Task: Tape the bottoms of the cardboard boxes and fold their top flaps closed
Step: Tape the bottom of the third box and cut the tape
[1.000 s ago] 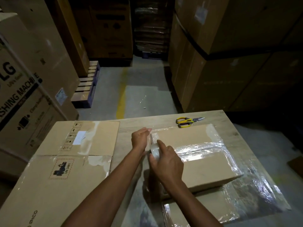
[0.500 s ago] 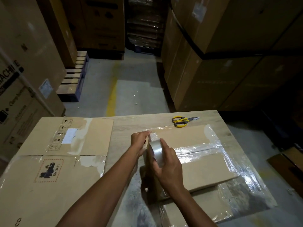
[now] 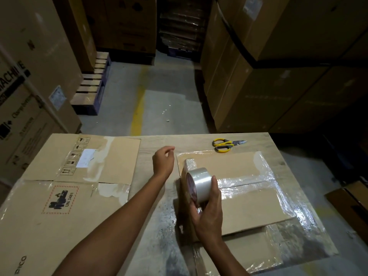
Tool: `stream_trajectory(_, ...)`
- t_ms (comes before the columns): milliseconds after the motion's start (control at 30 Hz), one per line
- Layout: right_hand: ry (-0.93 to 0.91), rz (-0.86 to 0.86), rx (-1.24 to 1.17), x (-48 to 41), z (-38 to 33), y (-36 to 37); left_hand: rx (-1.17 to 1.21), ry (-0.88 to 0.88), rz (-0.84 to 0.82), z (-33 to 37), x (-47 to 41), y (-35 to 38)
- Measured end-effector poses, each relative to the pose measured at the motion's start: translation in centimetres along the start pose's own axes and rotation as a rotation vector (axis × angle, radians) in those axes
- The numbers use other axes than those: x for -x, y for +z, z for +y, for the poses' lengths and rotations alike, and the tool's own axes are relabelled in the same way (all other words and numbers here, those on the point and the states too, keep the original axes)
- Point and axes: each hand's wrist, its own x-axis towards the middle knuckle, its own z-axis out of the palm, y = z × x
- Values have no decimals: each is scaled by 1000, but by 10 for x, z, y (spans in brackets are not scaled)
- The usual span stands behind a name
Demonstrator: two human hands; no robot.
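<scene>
A small cardboard box [image 3: 245,206] lies on the wooden table [image 3: 157,226], its seam and edges shiny with clear tape. My right hand [image 3: 209,214] grips a roll of clear tape [image 3: 199,184] held on edge above the box's left end. My left hand [image 3: 163,160] hovers just left of the box's far left corner, fingers loosely curled with the tips close together; whether they pinch a tape end I cannot tell. A large flattened carton [image 3: 59,188] with a UN 3481 label covers the table's left part.
Yellow-handled scissors [image 3: 225,144] lie at the table's far edge. More cardboard wrapped in clear film [image 3: 239,255] lies under the box. Tall stacks of cartons [image 3: 278,66] stand right and left, a pallet [image 3: 89,90] behind, and another box [image 3: 352,204] sits on the floor at right.
My right hand lifted the tape roll and drew it back toward me. My left hand came off the box's corner and moved up and to the left.
</scene>
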Motion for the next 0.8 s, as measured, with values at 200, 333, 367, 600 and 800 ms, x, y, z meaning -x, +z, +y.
stream_trajectory(200,-31,42,49,-2,-7,1,-215,268,-582,26,-10,13)
stream_trajectory(333,-58,29,151,-6,-8,-1,-588,140,-882,43,-22,40)
stream_trajectory(367,-65,27,181,-8,-9,-2,-635,112,-915,45,-22,44)
stream_trajectory(600,-54,-50,355,-7,-29,-18,-776,356,-810,33,-18,52)
stream_trajectory(800,-10,-116,580,37,-47,-50,-692,345,-816,30,-21,53)
